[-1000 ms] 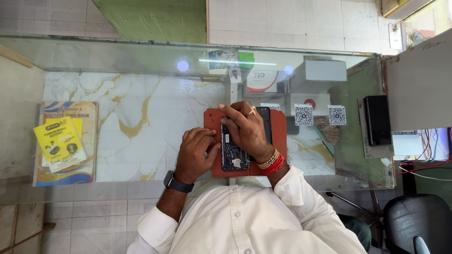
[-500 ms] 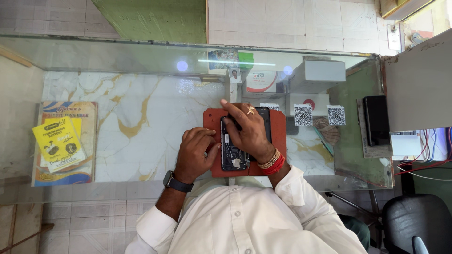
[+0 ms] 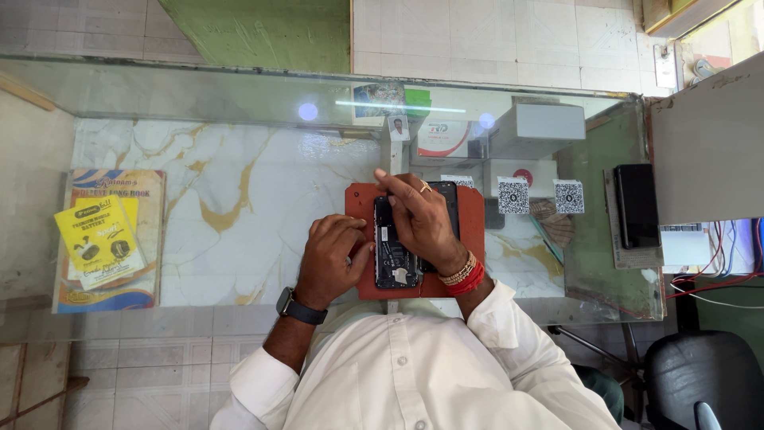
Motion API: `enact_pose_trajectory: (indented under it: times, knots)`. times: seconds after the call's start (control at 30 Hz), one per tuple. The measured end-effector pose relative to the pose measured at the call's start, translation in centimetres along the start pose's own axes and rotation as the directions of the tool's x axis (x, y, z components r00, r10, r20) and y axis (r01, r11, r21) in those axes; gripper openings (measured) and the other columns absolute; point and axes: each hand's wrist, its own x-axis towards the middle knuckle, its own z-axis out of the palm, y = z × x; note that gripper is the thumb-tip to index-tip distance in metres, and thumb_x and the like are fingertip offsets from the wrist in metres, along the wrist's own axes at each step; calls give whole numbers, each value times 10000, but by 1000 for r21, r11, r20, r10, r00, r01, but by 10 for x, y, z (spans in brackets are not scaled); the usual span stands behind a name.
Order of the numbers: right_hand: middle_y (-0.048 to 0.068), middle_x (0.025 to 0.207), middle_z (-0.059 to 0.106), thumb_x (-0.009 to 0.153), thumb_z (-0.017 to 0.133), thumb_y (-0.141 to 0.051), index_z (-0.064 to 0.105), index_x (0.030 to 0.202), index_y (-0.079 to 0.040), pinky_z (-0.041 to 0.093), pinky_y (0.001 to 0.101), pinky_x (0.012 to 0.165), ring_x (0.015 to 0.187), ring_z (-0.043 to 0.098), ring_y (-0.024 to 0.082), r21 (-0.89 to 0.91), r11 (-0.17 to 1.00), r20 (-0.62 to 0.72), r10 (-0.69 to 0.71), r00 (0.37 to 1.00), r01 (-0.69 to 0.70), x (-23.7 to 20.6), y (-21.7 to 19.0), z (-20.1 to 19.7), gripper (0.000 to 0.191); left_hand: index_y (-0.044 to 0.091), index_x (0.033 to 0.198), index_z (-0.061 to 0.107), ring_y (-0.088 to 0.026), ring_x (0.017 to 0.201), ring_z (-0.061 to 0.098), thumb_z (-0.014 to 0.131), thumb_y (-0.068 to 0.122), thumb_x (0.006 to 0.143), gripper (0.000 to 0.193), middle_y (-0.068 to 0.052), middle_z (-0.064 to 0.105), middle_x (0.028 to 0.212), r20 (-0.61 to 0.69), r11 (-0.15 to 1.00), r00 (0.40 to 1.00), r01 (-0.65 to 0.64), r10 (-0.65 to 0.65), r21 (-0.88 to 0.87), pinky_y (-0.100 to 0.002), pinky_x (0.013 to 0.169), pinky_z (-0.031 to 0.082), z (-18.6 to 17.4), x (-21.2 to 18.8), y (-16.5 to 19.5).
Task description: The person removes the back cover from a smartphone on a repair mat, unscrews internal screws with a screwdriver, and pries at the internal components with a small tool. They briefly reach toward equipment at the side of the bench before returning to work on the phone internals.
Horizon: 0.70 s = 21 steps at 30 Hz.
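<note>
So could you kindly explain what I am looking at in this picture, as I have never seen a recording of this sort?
There is no machine here: a person in a white shirt works with bare hands, and the single camera looks straight down on them from above. They sit at a glass counter with a marbled surface under the glass. On it lies a red work mat, and on the mat an opened phone with its insides showing. The left hand, with a dark watch on its wrist, steadies the phone's edge. The right hand, with a ring and red bangles, rests over the phone, its fingers at the top end. To the side lie a yellow packet on a book, and another dark phone at the far right.
</note>
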Motion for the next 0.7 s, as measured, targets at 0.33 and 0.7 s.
enact_pose_trajectory:
  times: [0.33,0.7]
  knots:
    - [118,1088,699,961,633,79,511,1489,-75,597,368,788,928,722,265,35,999,-7,3,1000,-3,1,-2,-1,563,43,895,673,-301,1138,634,783,99,804,153,-107,725,1117,11,1000,1000,-3,3,5,-459,962,451,-1,-1,0]
    - [125,1112,707,997,607,140,439,1529,-25,593,310,861,951,723,201,31,995,-101,97,990,-94,-10,4,5,582,45,931,676,-289,1165,625,783,109,838,156,-85,720,1141,3,1000,1000,-3,3,-7,-446,990,450,0,-5,-3]
